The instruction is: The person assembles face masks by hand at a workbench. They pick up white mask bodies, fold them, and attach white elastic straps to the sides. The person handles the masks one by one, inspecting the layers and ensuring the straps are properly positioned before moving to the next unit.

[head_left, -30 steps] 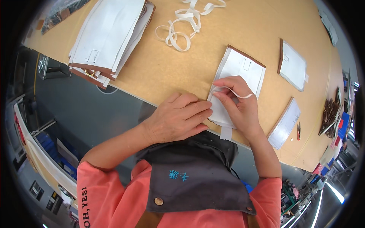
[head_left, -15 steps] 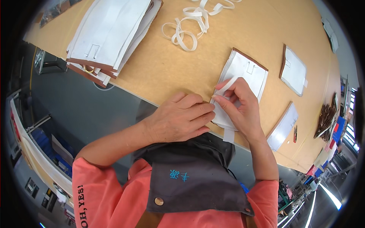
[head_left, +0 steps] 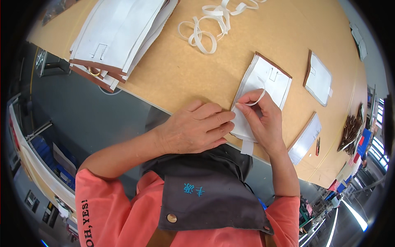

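**Inspector:** What is each hand doing?

**Onlooker:** The left hand (head_left: 193,131) lies flat, fingers together, pressing down the near corner of the white panel with brown edging (head_left: 263,88). The right hand (head_left: 263,119) has thumb and forefinger pinched on a white strip (head_left: 257,99), which curls up in a small loop just above the fingertips.

**Inspector:** Where does the panel lie?

**Onlooker:** On the tan worktable (head_left: 185,70), near its front edge, partly under both hands. One strip end (head_left: 247,147) hangs past the table edge, below the right hand.

**Inspector:** How should this be done well?

**Onlooker:** In my judgement, keep the left palm firm so the panel cannot slide or turn, and draw the strip flat, without a twist, in line with the panel's edge. The pinch should sit close to the panel for control.

**Inspector:** Anything else nearby?

**Onlooker:** A heap of loose white strips (head_left: 210,24) farther back, a stack of like panels (head_left: 119,37) to the left, well apart, and single panels (head_left: 319,78) to the right.
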Available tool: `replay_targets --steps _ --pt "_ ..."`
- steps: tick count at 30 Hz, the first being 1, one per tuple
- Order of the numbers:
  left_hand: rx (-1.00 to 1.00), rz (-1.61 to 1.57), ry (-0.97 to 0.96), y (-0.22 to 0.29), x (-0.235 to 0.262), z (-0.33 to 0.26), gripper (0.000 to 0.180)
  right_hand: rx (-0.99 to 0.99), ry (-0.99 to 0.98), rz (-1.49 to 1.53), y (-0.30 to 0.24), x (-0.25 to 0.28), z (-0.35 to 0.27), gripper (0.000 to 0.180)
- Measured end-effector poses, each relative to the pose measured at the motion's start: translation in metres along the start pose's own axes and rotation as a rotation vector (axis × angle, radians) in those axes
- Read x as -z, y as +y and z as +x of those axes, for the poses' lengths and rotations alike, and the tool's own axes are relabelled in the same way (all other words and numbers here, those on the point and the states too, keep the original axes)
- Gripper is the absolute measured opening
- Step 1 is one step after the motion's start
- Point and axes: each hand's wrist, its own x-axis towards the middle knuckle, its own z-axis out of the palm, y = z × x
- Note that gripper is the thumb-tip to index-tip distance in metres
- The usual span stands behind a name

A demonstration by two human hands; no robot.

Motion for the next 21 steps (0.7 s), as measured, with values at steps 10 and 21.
replay_targets --steps 10,21 --pt "-0.005 -0.019 -0.026 -0.0028 0.0039 0.0039 0.037 0.055 0.025 -0.070 -0.0028 -0.0047 0.0013 0.014" --pt "0.020 -0.030 -0.030 -0.0030 0.0072 0.0070 0.038 0.094 0.020 -0.156 -0.0044 -0.0058 0.0022 0.013"
